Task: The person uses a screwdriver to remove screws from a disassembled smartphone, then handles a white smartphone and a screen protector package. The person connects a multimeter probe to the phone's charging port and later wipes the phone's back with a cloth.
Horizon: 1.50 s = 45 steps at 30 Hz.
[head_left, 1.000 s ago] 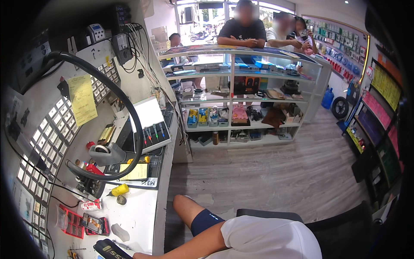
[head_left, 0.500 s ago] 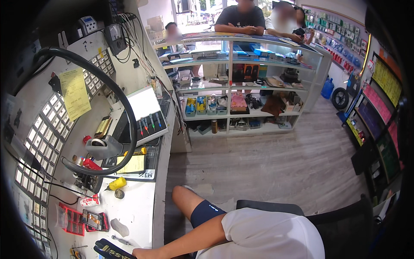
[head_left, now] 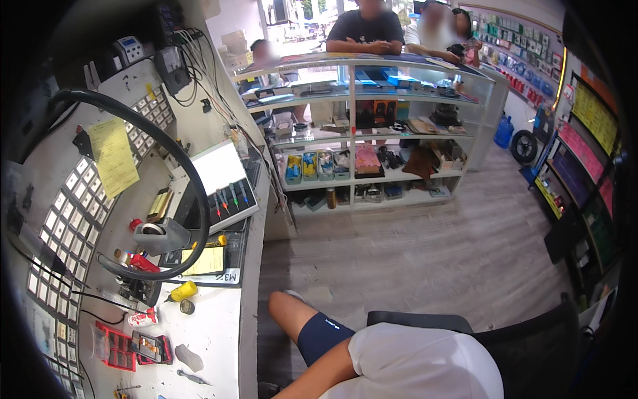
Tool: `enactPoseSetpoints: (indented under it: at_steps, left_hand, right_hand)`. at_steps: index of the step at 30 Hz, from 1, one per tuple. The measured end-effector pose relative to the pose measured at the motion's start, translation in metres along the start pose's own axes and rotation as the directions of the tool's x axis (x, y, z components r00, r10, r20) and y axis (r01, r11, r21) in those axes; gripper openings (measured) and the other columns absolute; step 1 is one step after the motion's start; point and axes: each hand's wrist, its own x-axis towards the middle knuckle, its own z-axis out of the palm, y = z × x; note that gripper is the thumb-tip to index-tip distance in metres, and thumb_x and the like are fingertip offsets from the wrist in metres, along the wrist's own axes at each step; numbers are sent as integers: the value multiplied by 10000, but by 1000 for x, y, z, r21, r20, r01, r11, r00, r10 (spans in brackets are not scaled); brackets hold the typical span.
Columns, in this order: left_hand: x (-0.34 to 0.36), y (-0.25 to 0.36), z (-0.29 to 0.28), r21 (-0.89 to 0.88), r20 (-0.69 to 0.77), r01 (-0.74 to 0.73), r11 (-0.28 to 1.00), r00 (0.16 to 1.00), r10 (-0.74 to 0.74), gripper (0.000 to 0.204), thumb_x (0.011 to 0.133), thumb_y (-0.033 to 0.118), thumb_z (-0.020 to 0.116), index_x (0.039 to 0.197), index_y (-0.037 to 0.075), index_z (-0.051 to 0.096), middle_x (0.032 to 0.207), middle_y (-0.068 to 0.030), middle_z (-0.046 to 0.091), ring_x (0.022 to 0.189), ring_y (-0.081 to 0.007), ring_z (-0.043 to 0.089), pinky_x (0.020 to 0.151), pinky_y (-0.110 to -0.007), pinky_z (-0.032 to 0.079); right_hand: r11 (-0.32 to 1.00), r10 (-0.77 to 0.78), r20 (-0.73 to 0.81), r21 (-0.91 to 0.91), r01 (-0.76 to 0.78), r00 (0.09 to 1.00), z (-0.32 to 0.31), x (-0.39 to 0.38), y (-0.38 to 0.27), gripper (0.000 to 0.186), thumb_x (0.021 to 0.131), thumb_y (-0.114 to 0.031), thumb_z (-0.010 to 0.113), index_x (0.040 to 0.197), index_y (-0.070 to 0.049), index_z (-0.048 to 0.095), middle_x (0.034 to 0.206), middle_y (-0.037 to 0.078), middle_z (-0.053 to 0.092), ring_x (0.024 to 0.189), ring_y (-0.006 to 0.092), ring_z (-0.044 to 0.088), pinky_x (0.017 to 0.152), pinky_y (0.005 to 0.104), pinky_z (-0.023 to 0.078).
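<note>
White table (head_left: 212, 332) at left carries a red parts tray (head_left: 114, 346), a yellow bottle (head_left: 183, 290) and a small screwdriver (head_left: 194, 378). One bare forearm (head_left: 325, 372) crosses the lower edge toward the table. Neither hand is in view, so grip cannot be told; glass shelves (head_left: 372, 133) stand beyond.

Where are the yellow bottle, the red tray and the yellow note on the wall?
Yellow bottle (head_left: 183, 290), head view, middle of its body.
Red tray (head_left: 117, 347), head view, its left compartments.
Yellow note (head_left: 114, 156), head view, centre of the sheet.

Glossy white workbench (head_left: 219, 332), matt wood-look floor (head_left: 425, 253), yellow paper note (head_left: 114, 156)
</note>
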Motion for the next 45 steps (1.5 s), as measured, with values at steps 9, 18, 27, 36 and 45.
enactPoseSetpoints:
  at_steps: [9,18,27,36,45]
  left_hand:
    - [8,-4,-13,146,-80,-67,987,994,80,490,1118,197,682,1525,-34,537,1363,-255,674,1111,-288,689,1010,-419,591]
    - [17,-25,-28,129,-123,5,992,992,11,406,1143,244,639,1470,6,615,1283,-203,728,1054,-268,703,976,-388,587]
    - [18,-24,-27,51,-5,58,997,998,-58,527,1135,291,647,1573,25,521,1460,-210,646,1240,-280,659,1095,-435,545]
    - [4,-5,3,14,-26,57,998,998,-56,543,1115,253,676,1559,-13,509,1458,-225,636,1274,-307,648,1117,-458,545]
    - [-6,9,18,-51,-46,94,994,994,-96,544,1095,203,705,1536,-48,508,1431,-234,642,1282,-331,647,1125,-477,550]
  right_hand:
    - [1000,-28,-394,-18,23,919,-19,13,-9,448,822,-366,888,966,40,768,818,158,755,768,232,723,719,399,575]
    - [996,88,-388,49,-74,918,-27,-1,-28,428,841,-352,869,919,55,766,790,143,739,743,230,699,716,400,568]
    - [996,85,-440,48,-70,894,-28,-3,-31,439,841,-364,881,956,50,790,828,156,771,768,240,721,740,397,580]
    - [997,56,-463,71,-26,884,-21,2,-13,399,819,-317,916,978,32,803,866,160,795,791,214,734,748,387,592]
    - [988,33,-490,145,44,871,-21,6,-15,364,810,-282,931,995,4,804,845,128,789,781,174,715,750,372,589]
